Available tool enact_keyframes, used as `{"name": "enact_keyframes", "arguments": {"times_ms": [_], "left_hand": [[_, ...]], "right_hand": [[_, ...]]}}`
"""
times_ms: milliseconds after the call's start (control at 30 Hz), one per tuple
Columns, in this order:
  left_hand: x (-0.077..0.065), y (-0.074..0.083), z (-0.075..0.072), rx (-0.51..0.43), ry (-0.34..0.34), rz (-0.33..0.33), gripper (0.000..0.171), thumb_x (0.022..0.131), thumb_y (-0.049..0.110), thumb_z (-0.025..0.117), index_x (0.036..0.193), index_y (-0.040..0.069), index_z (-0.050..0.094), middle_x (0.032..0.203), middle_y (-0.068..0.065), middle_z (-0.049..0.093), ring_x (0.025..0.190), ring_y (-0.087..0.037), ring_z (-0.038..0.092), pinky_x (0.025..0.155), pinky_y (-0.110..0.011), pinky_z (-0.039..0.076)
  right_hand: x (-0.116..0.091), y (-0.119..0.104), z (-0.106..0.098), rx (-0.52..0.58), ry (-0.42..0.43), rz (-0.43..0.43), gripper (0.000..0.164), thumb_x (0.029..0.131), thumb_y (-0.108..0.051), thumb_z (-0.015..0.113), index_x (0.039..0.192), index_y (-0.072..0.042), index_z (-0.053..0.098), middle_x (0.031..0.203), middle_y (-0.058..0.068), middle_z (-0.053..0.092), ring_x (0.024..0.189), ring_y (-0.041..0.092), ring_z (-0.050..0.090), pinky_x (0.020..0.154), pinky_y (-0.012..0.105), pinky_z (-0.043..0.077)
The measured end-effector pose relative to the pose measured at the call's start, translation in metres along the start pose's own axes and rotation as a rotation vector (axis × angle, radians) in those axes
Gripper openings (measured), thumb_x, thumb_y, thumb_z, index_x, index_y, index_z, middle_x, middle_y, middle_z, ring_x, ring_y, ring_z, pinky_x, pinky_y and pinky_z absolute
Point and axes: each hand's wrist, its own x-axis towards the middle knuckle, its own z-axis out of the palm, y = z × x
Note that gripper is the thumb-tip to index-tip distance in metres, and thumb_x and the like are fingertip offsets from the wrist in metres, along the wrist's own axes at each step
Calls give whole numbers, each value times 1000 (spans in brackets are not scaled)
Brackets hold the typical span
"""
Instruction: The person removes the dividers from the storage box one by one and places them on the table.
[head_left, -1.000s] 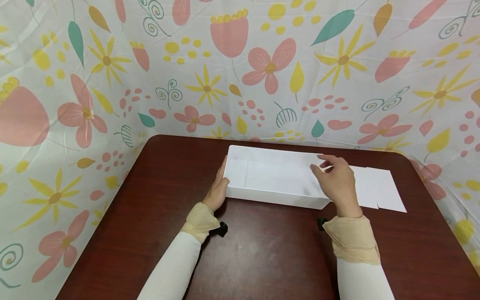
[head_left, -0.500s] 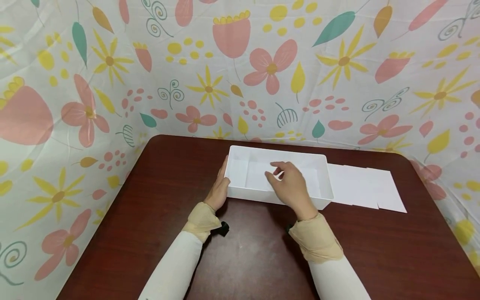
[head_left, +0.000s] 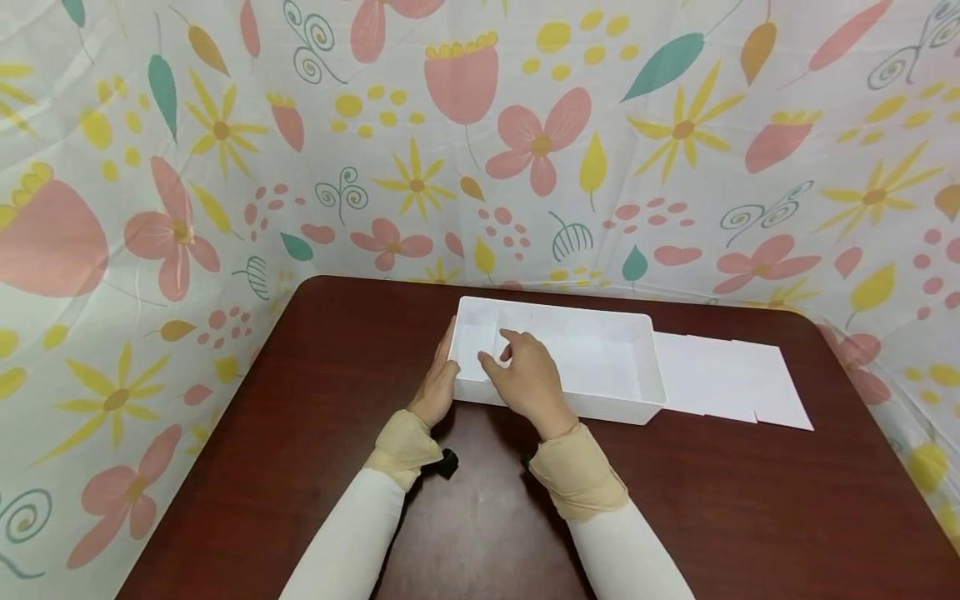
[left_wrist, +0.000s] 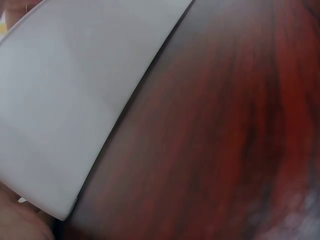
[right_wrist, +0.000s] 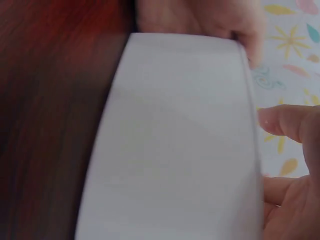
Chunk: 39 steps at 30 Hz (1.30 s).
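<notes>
A long white open-topped box [head_left: 615, 406] lies near the far side of the table, with a thin crosswise line inside near its left end. Against that end wall rests my left hand [head_left: 435, 387], its fingers straight along the outside and the thumb at the near corner. My right hand [head_left: 528, 383] hovers over the box's left part, with thumb and index finger bent toward each other and a gap between them. The right wrist view shows those fingers beyond the box's long side; whether they touch anything inside is hidden.
A flat white sheet [head_left: 731, 379] with notched edges lies at the box's right end, on the dark red-brown table [head_left: 352, 333]. Behind the table hangs a flower-patterned curtain [head_left: 450, 167]. A small black object [head_left: 447, 463] shows beside the left wrist.
From the box's right end, my right hand has moved left over its opening to the left part. My left hand and the box have stayed in place.
</notes>
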Motion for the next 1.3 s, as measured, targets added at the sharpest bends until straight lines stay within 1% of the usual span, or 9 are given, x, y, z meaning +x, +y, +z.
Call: {"name": "enact_keyframes", "arguments": {"times_ms": [100,200,267,433,633,767,867,1033,1300], "left_hand": [[-1,-1,0,3,-6,0,71,90,-4,24,156,14,2,161,-12,2,142,-22,2,114,-58,9],[0,0,1,4,-4,9,71,90,-4,24,156,14,2,161,-11,2,142,-22,1,113,-58,9],[1,0,1,6,1,21,72,89,-4,24,156,12,2,160,-12,3,142,-23,2,113,-58,9],[3,2,1,-2,-1,29,74,87,-4,26,156,9,2,160,-16,2,141,-24,2,111,-60,11],[0,5,0,-7,11,-4,76,87,-6,28,156,11,0,160,-15,1,142,-24,1,112,-60,9],[0,4,0,-13,16,6,78,85,-6,28,156,9,0,160,-17,0,142,-24,1,113,-59,7],[1,3,0,-21,12,27,77,85,-6,28,155,8,0,160,-17,0,142,-25,0,113,-59,6],[1,4,0,-23,7,23,74,86,-4,26,154,3,0,160,-18,0,142,-26,0,113,-59,7],[1,3,-1,-2,9,15,74,87,-3,26,155,7,1,160,-16,1,142,-24,1,113,-59,8]], "right_hand": [[0,0,8,-113,-4,1,66,89,-45,62,134,1,54,81,2,58,70,19,51,59,36,46],[0,0,14,-216,18,-24,61,89,-44,60,134,-2,56,78,0,59,70,19,51,60,38,44],[0,1,16,-251,35,-45,57,89,-41,58,133,-4,58,75,0,59,67,20,50,58,38,42],[0,3,17,-281,57,-77,52,91,-37,54,134,-7,58,70,-2,57,60,18,44,54,34,37],[1,5,18,-249,37,-79,54,90,-37,55,135,-9,56,55,-9,52,48,16,41,51,32,34],[2,4,15,-221,13,-90,56,89,-37,57,136,-6,55,48,-11,52,41,13,41,49,32,35],[2,4,13,-192,-10,-85,56,89,-34,58,136,-4,54,50,-10,54,40,13,42,48,32,36],[2,3,12,-161,-28,-65,54,89,-30,56,135,-3,55,53,-11,56,43,13,44,52,33,38],[2,2,12,-128,-22,-84,52,88,-26,56,134,-2,56,53,-11,55,43,12,43,48,31,38]]}}
